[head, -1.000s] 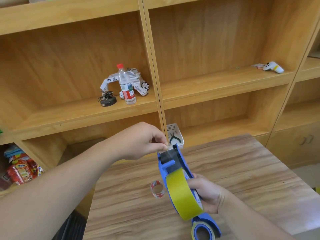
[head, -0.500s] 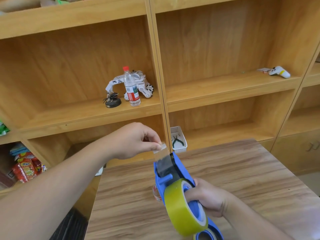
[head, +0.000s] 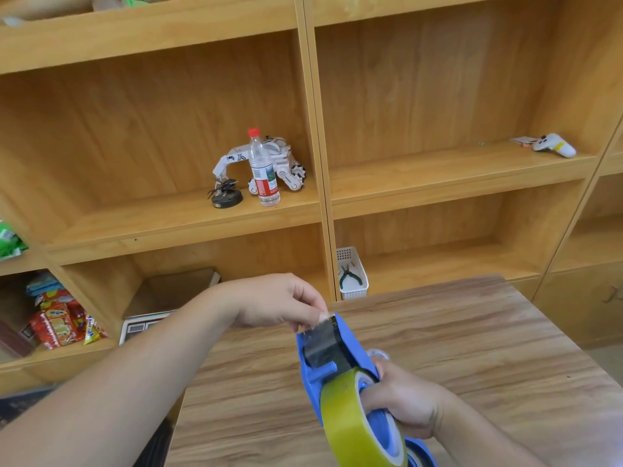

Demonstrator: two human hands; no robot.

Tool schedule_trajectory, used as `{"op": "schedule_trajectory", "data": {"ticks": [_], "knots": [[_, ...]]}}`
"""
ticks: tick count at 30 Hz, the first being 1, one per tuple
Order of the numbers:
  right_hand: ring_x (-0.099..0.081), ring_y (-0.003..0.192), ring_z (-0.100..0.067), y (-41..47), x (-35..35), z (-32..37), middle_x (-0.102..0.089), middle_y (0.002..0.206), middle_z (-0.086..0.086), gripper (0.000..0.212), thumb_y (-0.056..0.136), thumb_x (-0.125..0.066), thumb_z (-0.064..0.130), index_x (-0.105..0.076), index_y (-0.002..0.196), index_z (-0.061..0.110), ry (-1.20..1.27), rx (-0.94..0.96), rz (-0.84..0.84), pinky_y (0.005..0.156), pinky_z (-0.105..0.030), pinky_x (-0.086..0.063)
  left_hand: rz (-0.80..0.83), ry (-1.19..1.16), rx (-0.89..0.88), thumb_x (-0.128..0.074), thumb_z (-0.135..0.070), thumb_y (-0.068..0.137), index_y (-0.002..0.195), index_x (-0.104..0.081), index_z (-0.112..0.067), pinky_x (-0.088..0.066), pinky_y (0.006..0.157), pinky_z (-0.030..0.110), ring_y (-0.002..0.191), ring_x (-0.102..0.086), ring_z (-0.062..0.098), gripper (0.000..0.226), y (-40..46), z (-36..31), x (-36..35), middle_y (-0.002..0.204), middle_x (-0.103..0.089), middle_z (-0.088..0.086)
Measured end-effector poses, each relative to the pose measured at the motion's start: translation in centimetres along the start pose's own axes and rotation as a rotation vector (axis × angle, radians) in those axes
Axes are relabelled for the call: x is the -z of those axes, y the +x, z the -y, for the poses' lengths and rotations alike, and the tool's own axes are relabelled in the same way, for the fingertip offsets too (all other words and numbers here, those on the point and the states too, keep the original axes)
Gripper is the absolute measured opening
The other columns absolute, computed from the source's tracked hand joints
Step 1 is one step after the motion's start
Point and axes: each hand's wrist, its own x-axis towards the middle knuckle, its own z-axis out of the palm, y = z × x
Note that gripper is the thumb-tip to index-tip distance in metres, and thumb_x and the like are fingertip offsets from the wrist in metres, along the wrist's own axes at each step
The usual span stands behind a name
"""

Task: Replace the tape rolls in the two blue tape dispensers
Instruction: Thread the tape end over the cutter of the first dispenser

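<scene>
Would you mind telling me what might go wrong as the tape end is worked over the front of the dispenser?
1. The left hand pinches the tape end right at the dispenser front edge; fingertips could catch on the cutter there.
2. The right hand holds the dispenser in mid-air above the table, so a hard pull may twist it or let the tape roll slip.
</scene>
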Motion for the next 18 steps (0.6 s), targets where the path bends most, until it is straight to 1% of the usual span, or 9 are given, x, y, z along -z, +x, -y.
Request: {"op": "schedule_trajectory", "data": {"ticks": [2,3,5,6,8,10,11,14,18], "knots": [[-0.067,0.085,-0.031,0.0,-0.3,-0.2,-0.07,0.086,-0.016,0.024,0.063,-0.069,-0.009,-0.079,0.076,0.008,-0.017,-0.009,-0.006,0.08,-0.038,-0.055,0.055,-0.129,0.055,-0.062,-0.013,0.098,0.096,-0.077,-0.012,-0.048,0.077,0.024,0.079,-0.058,0.012,0.015,0.3,0.7,-0.3,0.087,-0.068,0.002],[-0.064,0.088,-0.033,0.2,-0.3,-0.4,-0.068,0.091,-0.021,0.023,0.062,-0.07,-0.009,-0.077,0.083,-0.004,-0.039,-0.02,-0.018,0.081,-0.039,-0.054,0.093,-0.189,0.084,-0.062,-0.01,0.098,0.096,-0.076,-0.012,-0.047,0.074,0.021,0.076,-0.058,0.011,0.015,0.5,1.0,-0.4,0.084,-0.068,0.001],[-0.058,0.097,-0.041,0.5,-0.6,-0.7,-0.063,0.104,-0.032,0.046,0.063,-0.071,-0.004,-0.061,0.102,-0.025,-0.076,-0.045,-0.02,0.088,-0.045,-0.049,0.169,-0.28,0.146,-0.062,-0.009,0.097,0.1,-0.075,-0.009,-0.047,0.078,0.022,0.081,-0.059,0.014,0.014,0.8,1.8,-0.7,0.088,-0.069,0.003],[-0.057,0.099,-0.044,0.6,-0.8,-0.8,-0.061,0.107,-0.035,0.052,0.064,-0.071,-0.003,-0.056,0.106,-0.028,-0.069,-0.047,-0.011,0.089,-0.047,-0.047,0.196,-0.293,0.169,-0.064,-0.011,0.095,0.104,-0.074,-0.005,-0.044,0.084,0.027,0.089,-0.057,0.02,0.015,1.0,2.3,-0.8,0.095,-0.067,0.008],[-0.056,0.099,-0.044,0.9,-0.9,-1.0,-0.06,0.105,-0.034,0.044,0.066,-0.07,-0.003,-0.057,0.101,-0.026,-0.073,-0.038,-0.016,0.09,-0.048,-0.046,0.231,-0.307,0.196,-0.068,-0.016,0.09,0.112,-0.07,-0.002,-0.032,0.091,0.039,0.1,-0.044,0.029,0.026,1.5,3.6,-1.1,0.106,-0.057,0.014],[-0.056,0.096,-0.044,0.9,-1.0,-1.1,-0.061,0.1,-0.032,0.025,0.067,-0.068,-0.005,-0.063,0.089,-0.015,-0.076,-0.041,-0.04,0.088,-0.047,-0.046,0.233,-0.359,0.211,-0.071,-0.019,0.086,0.112,-0.071,-0.011,-0.028,0.09,0.042,0.104,-0.039,0.03,0.027,1.8,4.5,-1.4,0.111,-0.055,0.015],[-0.056,0.095,-0.044,1.0,-1.0,-1.2,-0.061,0.099,-0.032,0.022,0.067,-0.067,-0.005,-0.064,0.087,-0.012,-0.075,-0.043,-0.044,0.088,-0.047,-0.046,0.226,-0.389,0.217,-0.072,-0.019,0.085,0.111,-0.072,-0.016,-0.028,0.09,0.042,0.105,-0.041,0.03,0.026,1.9,4.8,-1.5,0.112,-0.056,0.015],[-0.055,0.092,-0.041,1.2,-1.1,-1.5,-0.061,0.098,-0.031,0.034,0.069,-0.067,-0.004,-0.057,0.092,-0.026,-0.065,-0.048,-0.025,0.086,-0.044,-0.046,0.146,-0.464,0.229,-0.075,-0.02,0.081,0.108,-0.073,-0.021,-0.03,0.089,0.042,0.103,-0.046,0.028,0.027,2.3,5.6,-1.9,0.11,-0.062,0.012],[-0.055,0.089,-0.039,1.9,-1.3,-1.9,-0.061,0.095,-0.03,0.036,0.07,-0.065,-0.004,-0.054,0.093,-0.029,-0.033,-0.036,-0.05,0.082,-0.041,-0.046,-0.071,-0.537,0.246,-0.073,-0.016,0.081,0.107,-0.073,-0.017,-0.039,0.086,0.039,0.097,-0.053,0.025,0.026,3.2,6.9,-3.1,0.104,-0.066,0.01]]}}
